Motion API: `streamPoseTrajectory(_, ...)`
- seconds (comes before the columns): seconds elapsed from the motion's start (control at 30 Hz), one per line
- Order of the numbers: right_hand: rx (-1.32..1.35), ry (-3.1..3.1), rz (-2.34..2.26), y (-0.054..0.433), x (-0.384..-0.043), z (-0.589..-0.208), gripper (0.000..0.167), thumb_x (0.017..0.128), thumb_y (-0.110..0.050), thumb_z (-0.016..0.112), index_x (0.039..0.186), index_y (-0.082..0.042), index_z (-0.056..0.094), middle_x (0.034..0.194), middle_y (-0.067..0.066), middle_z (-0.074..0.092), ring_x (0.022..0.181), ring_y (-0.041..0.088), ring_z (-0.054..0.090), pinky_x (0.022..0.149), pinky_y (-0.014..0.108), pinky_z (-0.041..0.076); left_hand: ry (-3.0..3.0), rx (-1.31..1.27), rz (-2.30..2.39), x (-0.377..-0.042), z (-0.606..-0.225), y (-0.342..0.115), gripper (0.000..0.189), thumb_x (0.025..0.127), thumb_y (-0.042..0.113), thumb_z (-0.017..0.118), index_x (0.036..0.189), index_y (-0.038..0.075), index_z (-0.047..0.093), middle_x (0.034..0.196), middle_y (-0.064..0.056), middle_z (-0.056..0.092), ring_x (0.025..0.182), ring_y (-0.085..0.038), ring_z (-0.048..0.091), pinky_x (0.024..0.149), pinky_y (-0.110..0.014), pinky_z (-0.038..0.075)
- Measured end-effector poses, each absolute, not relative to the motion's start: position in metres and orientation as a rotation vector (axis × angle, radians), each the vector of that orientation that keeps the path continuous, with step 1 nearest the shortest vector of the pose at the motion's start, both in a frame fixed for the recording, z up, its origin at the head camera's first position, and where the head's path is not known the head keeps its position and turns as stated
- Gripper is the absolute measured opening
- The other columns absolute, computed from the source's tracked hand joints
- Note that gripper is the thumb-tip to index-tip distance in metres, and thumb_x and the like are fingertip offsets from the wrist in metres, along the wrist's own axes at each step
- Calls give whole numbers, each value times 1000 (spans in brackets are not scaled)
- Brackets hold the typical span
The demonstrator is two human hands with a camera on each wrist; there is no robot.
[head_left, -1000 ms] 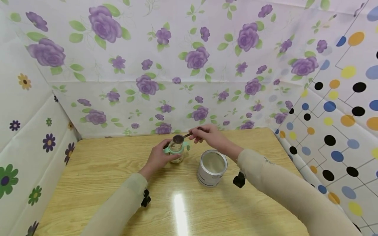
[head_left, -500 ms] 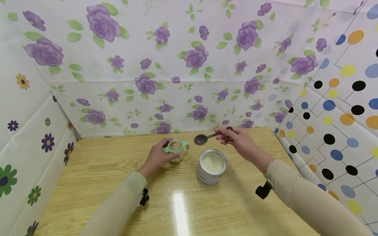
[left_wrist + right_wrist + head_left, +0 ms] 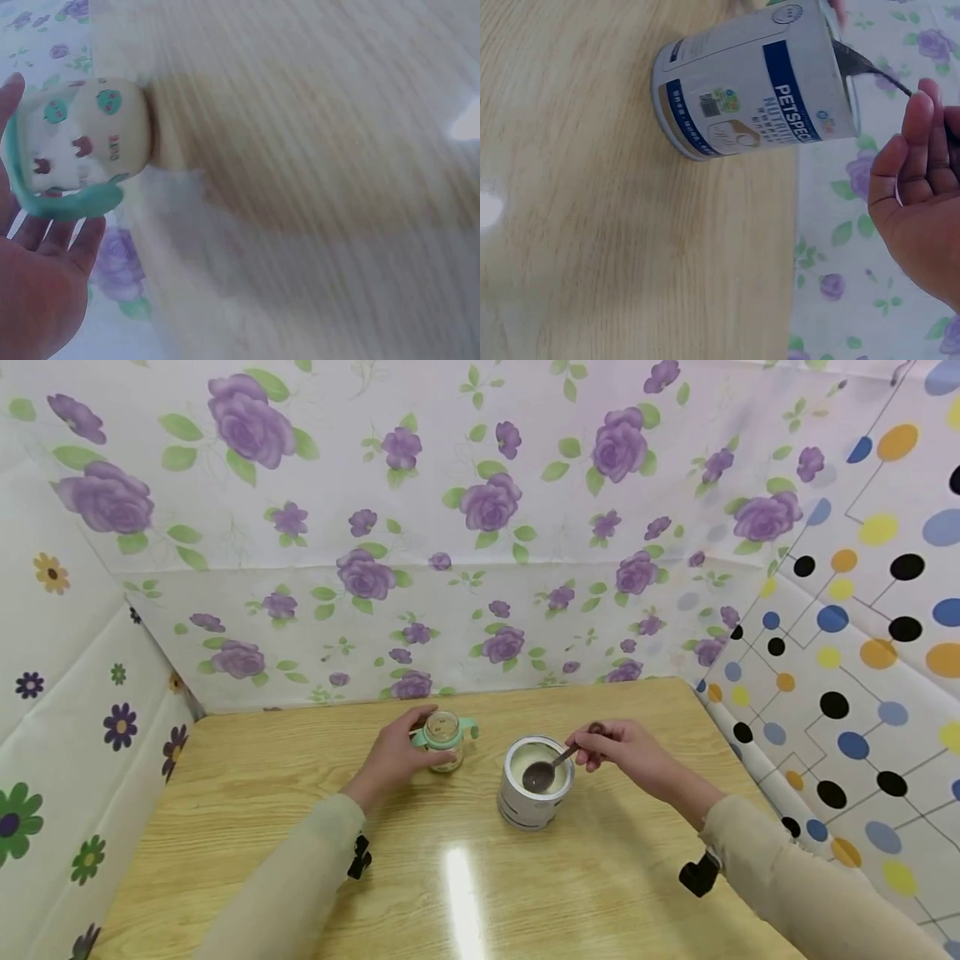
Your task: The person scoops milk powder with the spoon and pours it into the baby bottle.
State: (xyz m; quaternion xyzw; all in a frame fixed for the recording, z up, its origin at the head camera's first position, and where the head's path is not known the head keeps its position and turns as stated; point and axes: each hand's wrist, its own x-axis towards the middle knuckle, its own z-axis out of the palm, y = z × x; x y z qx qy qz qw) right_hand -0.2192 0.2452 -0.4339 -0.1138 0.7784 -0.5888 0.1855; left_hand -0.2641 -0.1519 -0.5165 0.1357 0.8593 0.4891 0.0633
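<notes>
My left hand (image 3: 397, 753) holds a small baby bottle (image 3: 444, 732) with a green collar and green handles, standing uncapped on the table. Teal and brown prints cover its side in the left wrist view, where a green handle (image 3: 71, 206) curves past my fingers. Between thumb and fingers, my right hand (image 3: 626, 750) pinches the handle of a dark spoon (image 3: 537, 777). The spoon's bowl dips inside the mouth of a white can (image 3: 525, 810) holding pale powder. In the right wrist view the can (image 3: 742, 97) shows a blue-banded label, and its wall hides part of the spoon.
The wooden table (image 3: 285, 827) runs back to a cloth wall with purple flowers (image 3: 367, 575). A dotted cloth (image 3: 855, 710) closes the right side, a flower-print cloth (image 3: 90, 760) the left. Bottle and can stand a short gap apart.
My right hand has moved the spoon from over the bottle's mouth rightward, then down into the can. My left hand has stayed on the bottle.
</notes>
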Motion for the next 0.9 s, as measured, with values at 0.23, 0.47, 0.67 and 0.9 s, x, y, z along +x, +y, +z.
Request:
streamPoseTrajectory(0.23, -390, 2225, -1546, 237, -224, -449, 36, 109, -23, 66, 134, 3, 64, 92, 13, 72, 77, 21, 65, 71, 33, 60, 2597, 446, 1419, -257, -498, -170, 95, 86, 40, 93, 164, 22, 42, 161, -13, 50, 147, -41, 48, 121, -59, 42)
streamPoseTrajectory(0.47, -596, 2526, -1196, 227, -236, -453, 42, 108, -28, 68, 145, -10, 59, 83, 7, 68, 74, 22, 66, 64, 34, 56, 2715, 546, 1267, -247, -473, -190, 93, 87, 35, 92, 164, 19, 43, 162, -13, 50, 146, -42, 49, 120, -61, 41)
streamPoseTrajectory(0.67, -726, 2712, -824, 220, -245, -442, 54, 112, -41, 59, 154, -8, 52, 99, 4, 71, 86, 16, 66, 74, 39, 57, 2783, 560, 1090, -239, -453, -201, 93, 88, 49, 88, 165, 22, 43, 166, -11, 45, 146, -42, 48, 114, -70, 43)
streamPoseTrajectory(0.9, -755, 2841, -630, 225, -248, -422, 64, 110, -45, 60, 160, -6, 48, 136, 18, 67, 111, 32, 69, 89, 53, 59, 2806, 559, 861, -235, -433, -219, 97, 88, 58, 85, 165, 17, 42, 168, -17, 40, 151, -47, 41, 116, -72, 39)
